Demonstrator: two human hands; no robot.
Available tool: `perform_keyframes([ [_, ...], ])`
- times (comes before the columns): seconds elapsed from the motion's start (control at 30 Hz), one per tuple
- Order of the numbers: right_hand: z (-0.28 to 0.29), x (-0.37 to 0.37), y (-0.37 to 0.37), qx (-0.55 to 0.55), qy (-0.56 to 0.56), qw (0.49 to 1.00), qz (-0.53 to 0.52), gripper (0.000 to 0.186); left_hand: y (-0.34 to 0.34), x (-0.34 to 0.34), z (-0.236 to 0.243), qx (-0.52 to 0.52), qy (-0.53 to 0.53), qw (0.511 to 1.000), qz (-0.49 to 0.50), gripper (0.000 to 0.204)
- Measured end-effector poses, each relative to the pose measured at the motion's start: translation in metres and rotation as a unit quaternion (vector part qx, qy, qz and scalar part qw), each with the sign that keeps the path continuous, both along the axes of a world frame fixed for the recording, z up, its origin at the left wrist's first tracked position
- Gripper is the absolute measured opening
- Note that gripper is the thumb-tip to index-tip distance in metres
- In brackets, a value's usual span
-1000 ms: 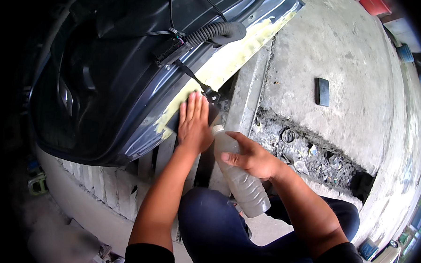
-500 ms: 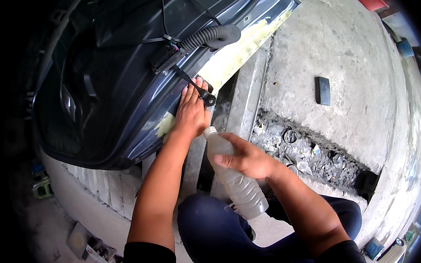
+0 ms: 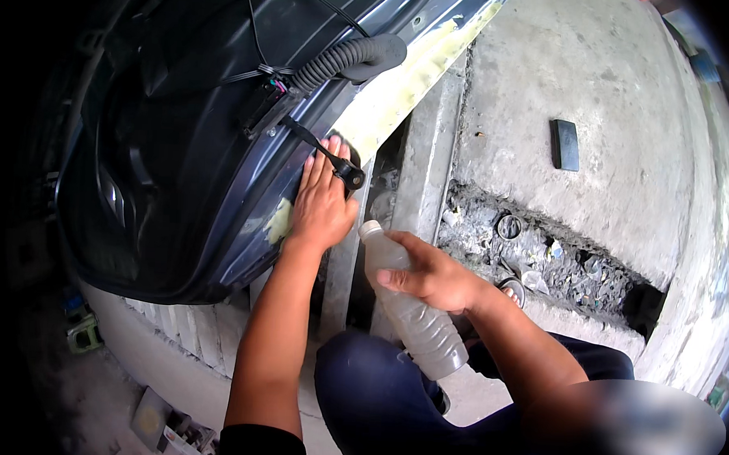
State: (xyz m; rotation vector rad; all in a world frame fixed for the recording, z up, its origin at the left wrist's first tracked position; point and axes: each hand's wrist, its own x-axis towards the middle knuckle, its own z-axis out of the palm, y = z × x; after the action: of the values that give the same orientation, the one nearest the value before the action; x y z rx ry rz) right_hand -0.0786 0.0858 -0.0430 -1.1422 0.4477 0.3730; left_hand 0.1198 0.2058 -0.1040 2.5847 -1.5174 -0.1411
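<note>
A dark car door (image 3: 188, 163) lies at the left, its inner side up, with pale yellow filler (image 3: 395, 90) along its near right edge. My left hand (image 3: 323, 205) rests flat on that edge, fingers stretched out together beside a black door check strap (image 3: 323, 151). Something dark shows at the fingertips, too hidden to name. In my right hand (image 3: 431, 275) is a clear plastic bottle (image 3: 421, 327) with cloudy contents, tilted, its white top toward the door edge. The thumb lies across its front and the fingers go behind it.
From the door come a ribbed black cable sleeve (image 3: 347, 60) and loose wires. A black rectangular block (image 3: 564, 145) lies on the concrete (image 3: 599, 67). Between the slabs runs a rubble-filled trench (image 3: 558, 260) with a dark hole at its end. My knees are just below the bottle.
The view has shifted slightly. My left hand has slid a little down along the door edge, and the bottle's top is now farther from it. My right hand keeps its grip.
</note>
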Motion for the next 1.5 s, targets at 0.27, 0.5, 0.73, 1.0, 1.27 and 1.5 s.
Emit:
perform_keyframes([
  [0.27,0.011,0.003,-0.006,0.023,-0.013,0.999,-0.022,0.089,0.021,-0.017,-0.006,0.036,-0.012,0.998,0.053,0.087],
  [0.5,0.022,0.005,-0.012,0.033,-0.007,0.999,-0.027,0.090,0.016,-0.012,-0.003,0.050,0.002,0.998,0.031,0.087],
  [0.73,0.032,0.028,-0.016,-0.082,-0.026,0.996,0.036,0.087,0.001,0.001,-0.008,-0.048,-0.017,0.999,-0.011,0.082],
  [1.0,0.031,0.027,-0.040,-0.300,-0.066,0.943,0.129,0.076,0.048,-0.023,0.000,0.035,0.000,0.999,0.025,0.079],
  [1.27,0.038,0.039,-0.042,-0.317,-0.091,0.932,0.151,0.075,-0.053,0.014,-0.003,-0.035,-0.066,0.996,-0.040,0.079],
  [1.5,0.035,0.009,-0.062,-0.315,-0.048,0.940,0.123,0.077,0.021,-0.020,-0.003,0.029,-0.025,0.999,0.000,0.077],
])
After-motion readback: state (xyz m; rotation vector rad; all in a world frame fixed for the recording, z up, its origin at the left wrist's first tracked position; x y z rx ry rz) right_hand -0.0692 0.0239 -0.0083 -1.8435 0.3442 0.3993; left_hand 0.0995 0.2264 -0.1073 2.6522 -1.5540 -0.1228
